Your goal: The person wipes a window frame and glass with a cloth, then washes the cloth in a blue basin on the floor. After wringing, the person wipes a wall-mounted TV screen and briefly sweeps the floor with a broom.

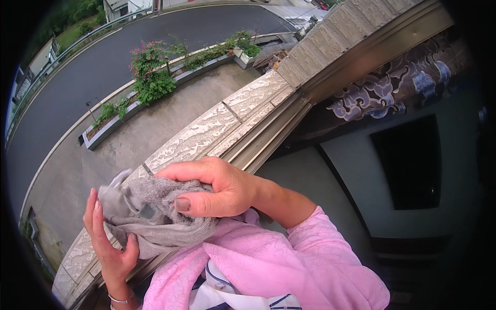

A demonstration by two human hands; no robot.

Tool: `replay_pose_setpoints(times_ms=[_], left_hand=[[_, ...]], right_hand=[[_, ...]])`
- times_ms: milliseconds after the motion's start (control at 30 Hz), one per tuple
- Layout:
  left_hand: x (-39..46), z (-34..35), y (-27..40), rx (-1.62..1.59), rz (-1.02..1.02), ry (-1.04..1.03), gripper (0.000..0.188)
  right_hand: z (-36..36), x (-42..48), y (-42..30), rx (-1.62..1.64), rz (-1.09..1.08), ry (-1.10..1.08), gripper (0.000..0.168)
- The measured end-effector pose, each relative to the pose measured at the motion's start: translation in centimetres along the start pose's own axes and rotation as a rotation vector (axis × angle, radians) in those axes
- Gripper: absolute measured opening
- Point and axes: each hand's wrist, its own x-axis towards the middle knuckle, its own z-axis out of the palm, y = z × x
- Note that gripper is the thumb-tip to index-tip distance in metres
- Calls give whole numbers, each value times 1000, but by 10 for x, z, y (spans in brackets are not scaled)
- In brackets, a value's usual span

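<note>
A bunched grey terry cloth [155, 217] lies between my two hands, above the stone-faced window ledge [190, 139]. My right hand [217, 188] grips its upper right side, thumb on top and fingers curled over the far edge. At the cloth's left side is my left hand [110, 236], its fingers raised and apart and its thumb against the fabric; whether it bears any of the cloth's weight is unclear. A small dark patch and a pale strip show on the cloth. A bracelet [121, 299] circles my left wrist.
Metal window tracks [267, 133] run along the inner side of the ledge, meeting a metal frame [372, 58] at upper right. Patterned curtain fabric [372, 95] hangs inside. Far below outside are a concrete yard, planters [112, 124] with flowering shrubs, and a road [104, 62].
</note>
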Motion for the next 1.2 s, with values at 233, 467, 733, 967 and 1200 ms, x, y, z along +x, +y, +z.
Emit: replay_pose_setpoints(times_ms=[233,467,733,967,1200], left_hand=[[-4,55,31,-421,-63,-458,66],[7,88,38,-228,262,-456,22],[38,101,32,-241,246,-607,25],[61,107,45,-216,87,-681,30],[66,96,43,-251,115,-772,31]], right_hand=[[3,-38,9,-470,-258,-18,50],[-74,-152,38,-1262,-32,616,37],[-171,-215,57,-1455,107,988,34],[-210,-190,39,-1582,433,858,25],[-200,-159,29,-1565,755,633,22]])
